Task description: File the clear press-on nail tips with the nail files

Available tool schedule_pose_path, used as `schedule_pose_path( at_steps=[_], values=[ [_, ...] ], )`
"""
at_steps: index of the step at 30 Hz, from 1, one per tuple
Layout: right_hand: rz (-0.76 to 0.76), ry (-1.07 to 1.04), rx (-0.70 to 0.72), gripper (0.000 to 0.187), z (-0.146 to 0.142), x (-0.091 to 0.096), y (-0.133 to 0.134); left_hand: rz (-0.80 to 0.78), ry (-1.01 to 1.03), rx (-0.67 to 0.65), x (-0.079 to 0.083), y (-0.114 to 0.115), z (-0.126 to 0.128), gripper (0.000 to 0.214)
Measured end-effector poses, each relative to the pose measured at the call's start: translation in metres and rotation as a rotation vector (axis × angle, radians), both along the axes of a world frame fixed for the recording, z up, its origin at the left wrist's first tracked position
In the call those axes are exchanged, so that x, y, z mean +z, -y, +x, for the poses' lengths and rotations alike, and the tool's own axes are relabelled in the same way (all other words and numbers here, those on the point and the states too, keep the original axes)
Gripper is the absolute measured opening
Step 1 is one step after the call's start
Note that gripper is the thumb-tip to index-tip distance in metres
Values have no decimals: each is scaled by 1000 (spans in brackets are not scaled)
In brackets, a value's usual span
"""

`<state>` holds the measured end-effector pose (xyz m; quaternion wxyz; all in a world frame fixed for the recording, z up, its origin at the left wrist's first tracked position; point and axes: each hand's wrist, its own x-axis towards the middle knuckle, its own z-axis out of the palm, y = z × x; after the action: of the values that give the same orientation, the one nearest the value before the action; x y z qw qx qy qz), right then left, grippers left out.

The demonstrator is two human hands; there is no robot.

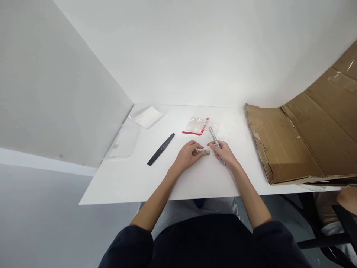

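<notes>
On the white table, my left hand (187, 154) has its thumb and fingers closed on a small brown strip (206, 152). Small pale pieces stand along this strip, too tiny to make out. Its left end is partly covered by my fingers. My right hand (225, 153) grips a slim silver pen-like tool (212, 134), tilted with its upper end pointing away from me. A small gap separates the right fingertips from the strip. A dark nail file (161, 149) lies slantwise to the left of my hands.
Beyond my hands lies a clear plastic bag (195, 125) with a red strip (192, 133). Another clear bag with a white sheet (147, 117) and a clear packet (124, 143) lie at left. An opened cardboard box (287, 149) occupies the right. A person's arm (347, 200) shows at the right edge.
</notes>
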<state>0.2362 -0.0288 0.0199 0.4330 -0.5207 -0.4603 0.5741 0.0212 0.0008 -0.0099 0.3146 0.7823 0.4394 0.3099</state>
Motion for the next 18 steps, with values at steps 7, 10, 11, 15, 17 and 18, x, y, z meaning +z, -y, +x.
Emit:
schedule_pose_path(
  at_steps=[7, 10, 11, 15, 17, 18],
  values=[
    [-2, 5, -2, 39, 0, -2, -1, 8, -4, -10, 0, -1, 0, 29],
    [0, 0, -1, 39, 1, -3, -1, 6, -1, -3, 1, -1, 0, 30],
    [0, -1, -1, 39, 1, -3, -1, 3, 0, 0, 1, -1, 0, 30],
    [0, -7, -6, 41, 1, -2, -1, 9, -1, -2, 1, 0, 0, 28],
    [0, -8, -13, 43, 1, -1, -1, 24, -22, -6, 1, 0, 0, 27],
    [0, -8, -17, 43, 1, 0, -1, 34, -37, -7, 1, 0, 0, 27]
  ],
)
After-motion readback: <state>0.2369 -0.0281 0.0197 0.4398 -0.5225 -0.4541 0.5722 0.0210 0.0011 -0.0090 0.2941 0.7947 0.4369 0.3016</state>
